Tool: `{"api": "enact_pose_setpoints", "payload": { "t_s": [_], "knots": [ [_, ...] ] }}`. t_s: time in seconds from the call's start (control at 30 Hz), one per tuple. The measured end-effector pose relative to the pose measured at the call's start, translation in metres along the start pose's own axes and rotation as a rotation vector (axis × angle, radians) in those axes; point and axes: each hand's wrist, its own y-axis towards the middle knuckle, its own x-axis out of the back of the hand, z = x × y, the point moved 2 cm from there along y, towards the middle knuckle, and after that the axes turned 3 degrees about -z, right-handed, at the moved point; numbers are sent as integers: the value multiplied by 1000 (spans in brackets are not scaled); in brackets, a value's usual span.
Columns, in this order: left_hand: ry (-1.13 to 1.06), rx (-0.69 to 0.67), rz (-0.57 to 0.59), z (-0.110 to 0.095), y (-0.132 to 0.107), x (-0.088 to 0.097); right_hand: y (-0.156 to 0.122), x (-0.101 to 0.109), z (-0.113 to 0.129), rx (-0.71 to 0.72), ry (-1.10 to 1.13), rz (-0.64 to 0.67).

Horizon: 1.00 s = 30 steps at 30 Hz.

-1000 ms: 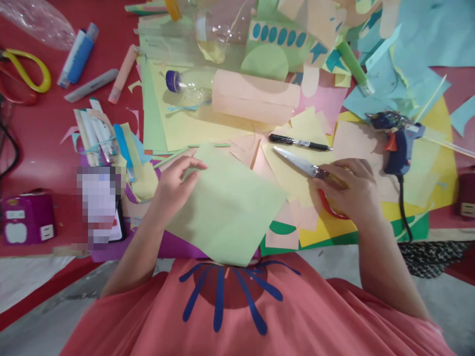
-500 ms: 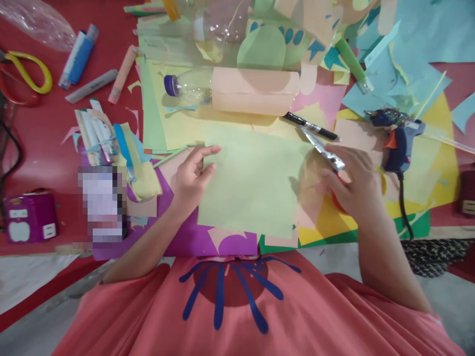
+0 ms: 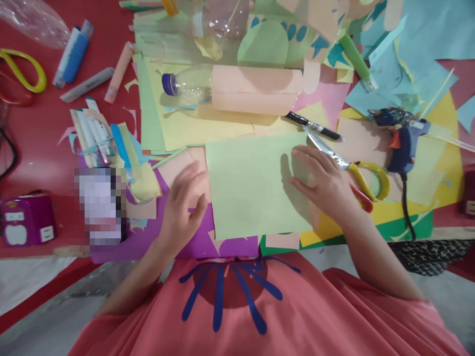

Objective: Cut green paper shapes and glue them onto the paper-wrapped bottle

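Note:
A light green paper sheet point(image 3: 252, 185) lies flat in front of me on a pile of coloured papers. My right hand point(image 3: 324, 180) rests open on the sheet's right edge, fingers spread flat. My left hand point(image 3: 183, 202) hovers open just left of the sheet, slightly blurred, holding nothing. Scissors point(image 3: 349, 165) with yellow and red handles lie just right of my right hand, blades pointing up-left toward a black pen point(image 3: 313, 126).
A blue glue gun point(image 3: 399, 141) with its black cord lies at the right. A plastic bottle point(image 3: 185, 86) and a peach paper roll point(image 3: 256, 89) sit beyond the sheet. Markers point(image 3: 87, 84) and another pair of scissors point(image 3: 22, 74) lie on the red table at far left.
My right hand let go of the scissors, which now lie on the table, and moved onto the green sheet. The sheet was turned square. My left hand slid off it to the left.

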Motion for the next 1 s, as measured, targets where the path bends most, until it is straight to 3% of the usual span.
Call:
{"api": "enact_pose_setpoints", "payload": {
  "t_s": [0.2, 0.4, 0.53, 0.63, 0.77, 0.9, 1.0],
  "knots": [
    [186, -460, 291, -27, -15, -24, -6, -2, 16, 99, -24, 44],
    [395, -501, 459, -30, -32, -46, 22, -6, 13, 132, 25, 14],
    [443, -480, 486, -32, -36, -49, 43, -21, 18, 192, 16, 89],
    [440, -487, 510, -32, -37, -49, 51, -26, 21, 157, 27, 108],
    [383, -483, 406, -25, -33, -41, 49, -14, 13, -38, 235, 39],
    [295, -242, 136, -2, -14, -21, 27, 4, -4, -460, 605, -54],
    [217, -127, 61, 19, 3, -13, 1, 8, -7, -711, 807, -36]
  ]
}}
